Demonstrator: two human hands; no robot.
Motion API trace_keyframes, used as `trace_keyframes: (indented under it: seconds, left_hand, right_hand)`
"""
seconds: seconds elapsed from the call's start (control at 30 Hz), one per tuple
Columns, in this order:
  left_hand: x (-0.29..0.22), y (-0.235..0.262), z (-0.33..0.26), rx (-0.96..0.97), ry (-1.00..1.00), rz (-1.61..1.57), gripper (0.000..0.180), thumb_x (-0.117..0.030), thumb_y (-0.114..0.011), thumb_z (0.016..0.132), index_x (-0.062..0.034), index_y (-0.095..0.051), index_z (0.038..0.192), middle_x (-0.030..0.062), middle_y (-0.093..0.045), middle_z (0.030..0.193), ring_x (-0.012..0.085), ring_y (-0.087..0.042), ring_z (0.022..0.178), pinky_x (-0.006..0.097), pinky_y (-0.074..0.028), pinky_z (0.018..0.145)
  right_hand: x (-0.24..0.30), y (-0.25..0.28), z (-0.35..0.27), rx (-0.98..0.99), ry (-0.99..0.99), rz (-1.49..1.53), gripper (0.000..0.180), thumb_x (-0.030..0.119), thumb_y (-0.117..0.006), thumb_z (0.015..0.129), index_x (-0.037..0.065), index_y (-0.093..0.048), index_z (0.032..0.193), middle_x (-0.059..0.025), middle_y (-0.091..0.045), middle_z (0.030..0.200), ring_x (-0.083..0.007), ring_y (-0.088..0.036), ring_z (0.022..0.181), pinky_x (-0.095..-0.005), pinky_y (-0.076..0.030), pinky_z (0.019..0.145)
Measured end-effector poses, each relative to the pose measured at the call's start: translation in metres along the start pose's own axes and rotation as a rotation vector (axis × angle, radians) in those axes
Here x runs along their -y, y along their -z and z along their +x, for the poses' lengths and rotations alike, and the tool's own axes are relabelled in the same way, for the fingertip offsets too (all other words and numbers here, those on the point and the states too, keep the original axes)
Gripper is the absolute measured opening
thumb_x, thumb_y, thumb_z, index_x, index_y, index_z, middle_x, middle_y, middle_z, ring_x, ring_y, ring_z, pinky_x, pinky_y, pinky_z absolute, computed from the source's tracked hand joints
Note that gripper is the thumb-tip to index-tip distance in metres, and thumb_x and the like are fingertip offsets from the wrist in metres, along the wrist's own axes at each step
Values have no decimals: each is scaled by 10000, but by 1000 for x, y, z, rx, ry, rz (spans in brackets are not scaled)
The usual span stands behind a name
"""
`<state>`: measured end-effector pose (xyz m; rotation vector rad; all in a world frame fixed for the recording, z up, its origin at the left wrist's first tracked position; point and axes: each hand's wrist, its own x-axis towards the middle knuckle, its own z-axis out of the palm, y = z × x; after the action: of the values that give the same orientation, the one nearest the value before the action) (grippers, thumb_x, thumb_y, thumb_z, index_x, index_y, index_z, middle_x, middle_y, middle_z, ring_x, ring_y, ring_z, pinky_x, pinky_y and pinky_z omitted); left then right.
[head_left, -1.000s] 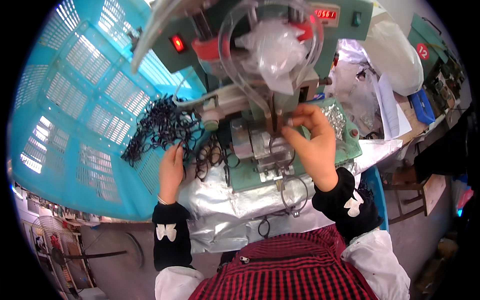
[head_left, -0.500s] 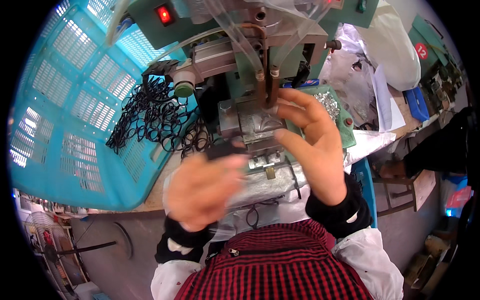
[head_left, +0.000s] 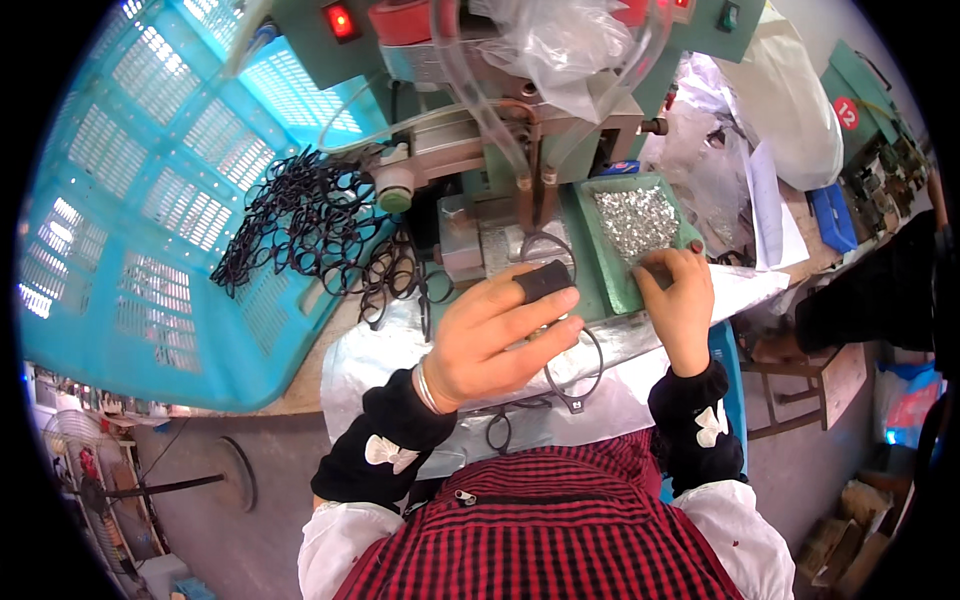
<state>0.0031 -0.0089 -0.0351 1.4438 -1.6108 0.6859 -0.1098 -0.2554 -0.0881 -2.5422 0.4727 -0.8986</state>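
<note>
While pinching a black looped piece (head_left: 576,404) in the near-closed left grip (head_left: 492,338), apparently to steady it near metal tubes (head_left: 525,198) just beyond, curls the right grip (head_left: 683,300) beside silver bits (head_left: 635,220), seemingly for reach; cannot tell whether holding any.

Machine (head_left: 445,135) on bench (head_left: 312,375). Left: basket (head_left: 130,330), 1 heap of loops (head_left: 300,215) in it; stray loops (head_left: 388,275) between basket and machine. In front: left hand (head_left: 500,335) with 1 held loop (head_left: 576,405). Right: tray (head_left: 622,290), metal bits (head_left: 637,220) in it, right hand (head_left: 682,300) at its near right corner. Papers (head_left: 775,215) right of that, then small bin (head_left: 832,220). Stool (head_left: 840,378) far right.
</note>
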Motion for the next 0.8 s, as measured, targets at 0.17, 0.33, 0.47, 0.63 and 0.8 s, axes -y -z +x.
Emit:
trace_keyframes:
  seconds: [0.17, 0.33, 0.47, 0.63, 0.8]
  left_hand:
    - [-34, 6, -19, -34, 166, 51, 381, -93, -794, 742, -63, -691, 1108, 149, -671, 1251, 368, -674, 1039, 529, -536, 965]
    - [-84, 77, -45, -74, 431, 600, 313, -93, -787, 754, -124, -727, 1059, 118, -703, 1196, 295, -671, 1000, 476, -485, 997]
    - [-56, 143, -53, -356, 658, 917, 143, 14, -693, 859, -13, -706, 999, 139, -694, 1072, 278, -624, 1015, 374, -463, 912]
    - [47, 173, -85, 34, 645, 957, 196, -31, -760, 774, -63, -744, 967, 83, -691, 1091, 304, -588, 1040, 404, -473, 896]
    - [124, 145, -145, 275, 863, 1085, 210, -43, -692, 746, -65, -744, 948, 112, -672, 1123, 352, -591, 1041, 437, -482, 897]
  right_hand:
    - [9, -14, 12, 14, 44, -59, 62, 103, -711, 781, 50, -686, 801, -125, -647, 839, -359, -606, 866, -453, -456, 821]
    - [6, -14, 1, 37, -332, 164, 79, 71, -717, 868, 27, -709, 933, -83, -684, 856, -193, -652, 774, -307, -499, 734]
    - [8, -14, 5, -79, -191, 366, 85, 32, -698, 890, -2, -697, 968, -46, -669, 826, -107, -626, 785, -252, -491, 760]
    - [24, -23, 17, -76, -123, 473, 128, -2, -677, 882, -17, -700, 1008, -60, -688, 871, -131, -636, 820, -260, -491, 790]
    - [18, -17, 5, -46, -260, 456, 114, 10, -696, 856, -15, -698, 967, -85, -704, 881, -169, -658, 823, -289, -504, 794]
